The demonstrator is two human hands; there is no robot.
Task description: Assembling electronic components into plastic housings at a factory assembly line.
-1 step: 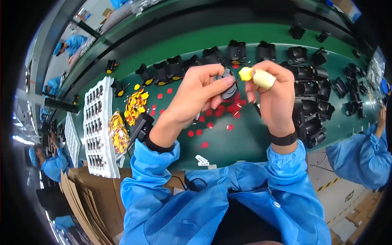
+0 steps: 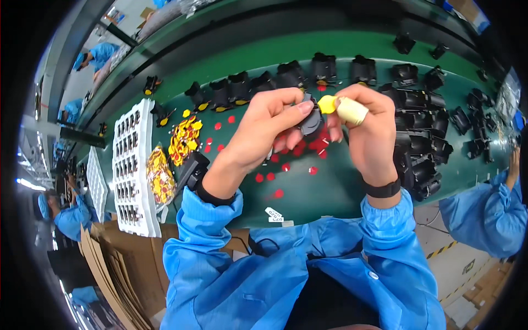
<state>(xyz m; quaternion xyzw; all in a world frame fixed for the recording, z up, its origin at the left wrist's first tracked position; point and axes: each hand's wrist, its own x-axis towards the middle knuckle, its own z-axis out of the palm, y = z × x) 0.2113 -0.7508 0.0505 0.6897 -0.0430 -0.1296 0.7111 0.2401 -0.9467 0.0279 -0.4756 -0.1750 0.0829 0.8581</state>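
Observation:
My left hand (image 2: 267, 122) is closed on a dark grey plastic part (image 2: 312, 122) with a rounded lower end, gripped between thumb and fingers above the bench. In my right hand (image 2: 373, 129) a small yellow hexagonal piece (image 2: 327, 104) is pinched at the fingertips. A cream finger cot (image 2: 352, 111) covers one fingertip of that hand. The yellow piece reaches the upper right side of the grey part; whether they touch I cannot tell. Red discs (image 2: 298, 147) lie scattered on the green bench below my hands.
Black plastic housings (image 2: 239, 87) line the back, some with yellow pieces; more housings (image 2: 421, 120) are stacked at right. At left are a yellow-and-red pile (image 2: 185, 140), a filled clear bag (image 2: 160, 179) and a white tray (image 2: 148, 118) of small parts. A co-worker's blue sleeve (image 2: 487, 212) shows at right.
The yellow piece in my right hand has moved slightly left, closer to the grey part. The grey part has turned a little in my left hand.

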